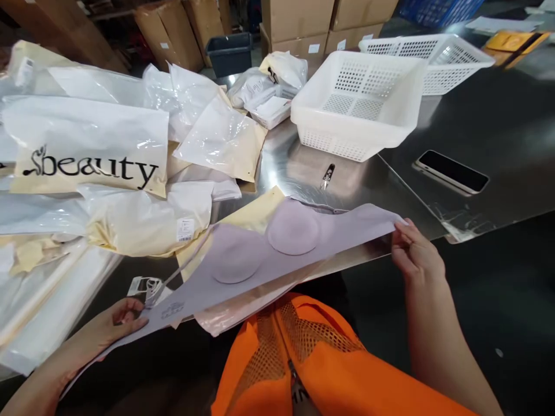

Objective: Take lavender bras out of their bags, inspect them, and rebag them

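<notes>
A pale lilac bra (pixel 240 254) is stretched out between my two hands at the table's front edge, its cups facing up. My left hand (pixel 117 323) pinches the band on the left side, close to printed marks and a white tag (pixel 150 289) on a loop. At the other end, my right hand (pixel 414 248) grips the tip of the band between thumb and fingers. Beneath the bra lie a cream plastic bag (pixel 255 211) and a pinkish clear wrapper (pixel 236 309), both partly covered.
Packed bags, one reading "beauty" (pixel 91 144), pile up on the left. Thread snips (pixel 328 176) lie on the metal table behind the bra. White baskets (pixel 358 136) stand at the back, a phone (pixel 453 171) lies right, and cardboard boxes (pixel 299 23) are stacked beyond.
</notes>
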### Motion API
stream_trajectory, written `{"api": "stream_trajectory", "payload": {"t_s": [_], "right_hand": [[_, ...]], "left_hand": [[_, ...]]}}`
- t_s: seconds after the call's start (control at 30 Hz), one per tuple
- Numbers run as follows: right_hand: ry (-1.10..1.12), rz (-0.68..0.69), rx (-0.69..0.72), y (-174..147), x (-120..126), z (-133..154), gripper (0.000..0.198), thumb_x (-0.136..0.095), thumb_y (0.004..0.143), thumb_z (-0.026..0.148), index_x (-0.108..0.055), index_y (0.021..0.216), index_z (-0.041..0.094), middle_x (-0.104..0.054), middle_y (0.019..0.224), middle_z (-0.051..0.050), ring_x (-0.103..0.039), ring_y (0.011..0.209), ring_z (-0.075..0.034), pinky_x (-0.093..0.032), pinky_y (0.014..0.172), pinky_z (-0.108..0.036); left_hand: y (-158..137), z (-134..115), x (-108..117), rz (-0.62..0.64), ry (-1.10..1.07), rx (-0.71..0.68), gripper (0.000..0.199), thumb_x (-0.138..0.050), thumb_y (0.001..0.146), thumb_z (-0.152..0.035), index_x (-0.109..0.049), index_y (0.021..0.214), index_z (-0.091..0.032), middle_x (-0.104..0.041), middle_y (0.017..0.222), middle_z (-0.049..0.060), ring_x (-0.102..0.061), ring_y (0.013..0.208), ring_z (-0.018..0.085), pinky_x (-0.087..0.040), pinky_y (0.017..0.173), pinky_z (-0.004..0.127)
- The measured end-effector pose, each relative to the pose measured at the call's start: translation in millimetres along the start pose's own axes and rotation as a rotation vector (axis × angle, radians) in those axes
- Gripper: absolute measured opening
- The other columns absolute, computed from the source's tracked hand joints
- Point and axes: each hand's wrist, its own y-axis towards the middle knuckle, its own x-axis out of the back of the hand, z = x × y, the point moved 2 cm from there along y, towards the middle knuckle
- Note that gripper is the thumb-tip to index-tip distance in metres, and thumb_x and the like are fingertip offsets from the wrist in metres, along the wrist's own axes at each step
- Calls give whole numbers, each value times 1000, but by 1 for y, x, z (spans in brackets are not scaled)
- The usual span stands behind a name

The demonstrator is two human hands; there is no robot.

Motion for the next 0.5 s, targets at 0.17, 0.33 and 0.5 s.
{"api": "stream_trajectory", "payload": {"t_s": [0.17, 0.33, 0.5], "right_hand": [[-65, -44, -3, 3, -14, 7, 35, -57, 73, -7, -59, 94, 21, -65, 102, -3, -68, 82, -9, -59, 71, -15], [-429, 22, 838, -24, -49, 26, 50, -70, 71, 1, -56, 112, 26, -63, 121, -3, -61, 118, -21, -54, 97, -36], [-605, 556, 1186, -125, -99, 15, 48, -67, 86, 17, -53, 130, 28, -64, 124, -5, -69, 99, -19, -61, 84, -33]], "left_hand": [[-15, 7, 17, 158, -1, 203, 53, -76, 63, -70, -58, 71, -20, -53, 54, -11, -40, 55, 8, -27, 52, 16], [-41, -4, 27, 282, 112, 201, 58, -77, 64, -65, -49, 51, -15, -37, 47, -7, -24, 52, 6, -14, 51, 19], [-61, -63, 32, 213, -26, -17, 51, -76, 65, -58, -51, 52, -15, -33, 48, -5, -21, 53, 6, -9, 56, 20]]}}
